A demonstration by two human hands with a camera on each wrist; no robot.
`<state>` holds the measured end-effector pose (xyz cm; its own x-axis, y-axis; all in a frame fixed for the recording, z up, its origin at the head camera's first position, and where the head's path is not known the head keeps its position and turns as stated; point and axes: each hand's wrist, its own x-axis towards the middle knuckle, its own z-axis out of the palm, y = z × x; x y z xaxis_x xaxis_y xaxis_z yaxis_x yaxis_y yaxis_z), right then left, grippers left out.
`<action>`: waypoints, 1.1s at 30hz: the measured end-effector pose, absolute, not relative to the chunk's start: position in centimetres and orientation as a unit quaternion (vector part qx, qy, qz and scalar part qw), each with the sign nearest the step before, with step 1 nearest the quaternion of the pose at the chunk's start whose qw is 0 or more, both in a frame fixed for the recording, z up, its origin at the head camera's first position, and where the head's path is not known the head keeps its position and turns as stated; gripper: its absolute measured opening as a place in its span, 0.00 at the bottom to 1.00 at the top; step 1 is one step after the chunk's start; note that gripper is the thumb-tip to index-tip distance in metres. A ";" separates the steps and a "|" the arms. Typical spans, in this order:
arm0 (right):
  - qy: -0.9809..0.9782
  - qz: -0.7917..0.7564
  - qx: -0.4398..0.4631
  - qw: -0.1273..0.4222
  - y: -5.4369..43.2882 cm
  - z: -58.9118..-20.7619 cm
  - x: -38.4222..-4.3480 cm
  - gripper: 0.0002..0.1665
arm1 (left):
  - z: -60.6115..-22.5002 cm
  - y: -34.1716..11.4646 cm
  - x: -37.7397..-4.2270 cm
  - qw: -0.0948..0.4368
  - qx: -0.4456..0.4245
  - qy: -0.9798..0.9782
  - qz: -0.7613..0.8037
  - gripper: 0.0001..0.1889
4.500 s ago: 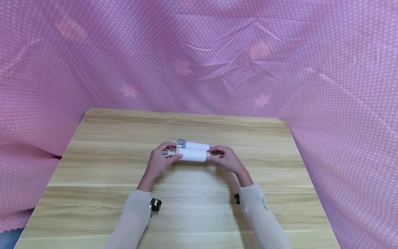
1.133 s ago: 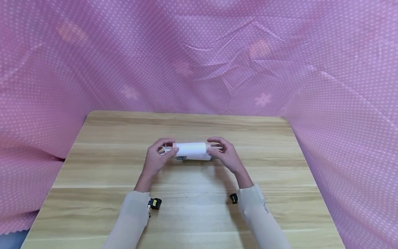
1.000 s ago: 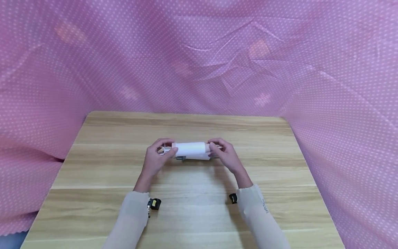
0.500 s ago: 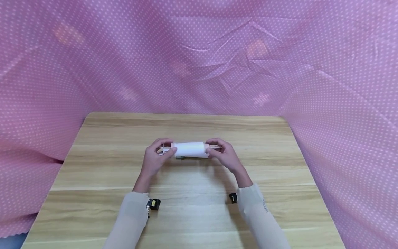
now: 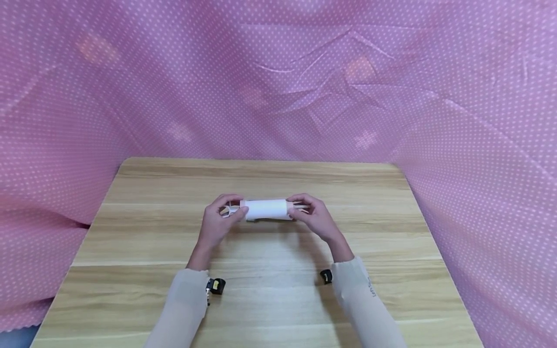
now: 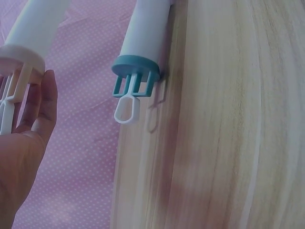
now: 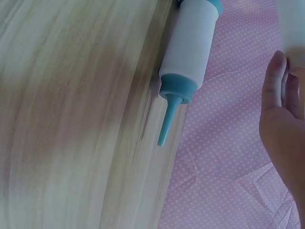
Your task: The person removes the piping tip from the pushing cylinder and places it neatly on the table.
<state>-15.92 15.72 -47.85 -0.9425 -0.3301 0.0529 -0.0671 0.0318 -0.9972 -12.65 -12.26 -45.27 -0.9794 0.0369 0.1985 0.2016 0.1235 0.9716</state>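
Both hands hold a white syringe with pale pink ends [image 5: 266, 208] level in the head view. My left hand [image 5: 215, 220] grips its handle end, fingers and thumb around the pink collar [image 6: 20, 59] and white plunger loop. At the nozzle end, my right hand [image 5: 316, 221] pinches the other pink cap. A second white syringe with teal ends [image 6: 138, 59] lies on the table in both wrist views, apart from the hands. Its white plunger loop and teal nozzle [image 7: 168, 121] stick out at opposite ends. The held syringe hides nearly all of it in the head view.
A wood-grain table [image 5: 270, 299] spreads under the hands. Pink dotted cloth [image 5: 278, 96] hangs behind it and at both sides. Small black devices sit at the left [image 5: 216, 285] and right [image 5: 326, 276] sleeve cuffs.
From in front of the teal-ended syringe, the pink-ended one has been raised over it. Over the last second it has come down slightly in the head view, covering most of the other.
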 end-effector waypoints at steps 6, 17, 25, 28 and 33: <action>0.693 -0.702 -0.131 0.100 15.7 -48.0 -16.0 0.19 | -45.1 -12.2 -12.6 0.066 -0.080 -0.746 -0.658 0.17; 0.690 -0.704 -0.113 0.125 15.8 -48.0 -15.9 0.17 | -45.1 -12.1 -12.5 0.068 -0.089 -0.749 -0.653 0.16; 0.691 -0.701 -0.141 0.108 15.9 -47.8 -15.8 0.17 | -45.1 -12.1 -12.6 0.079 -0.092 -0.751 -0.649 0.16; 0.692 -0.702 -0.132 0.107 15.9 -47.8 -15.8 0.19 | -45.0 -12.1 -12.5 0.081 -0.095 -0.751 -0.649 0.16; 0.677 -0.720 -0.092 0.122 15.7 -48.1 -15.8 0.21 | -44.9 -11.9 -12.4 0.080 -0.098 -0.750 -0.650 0.16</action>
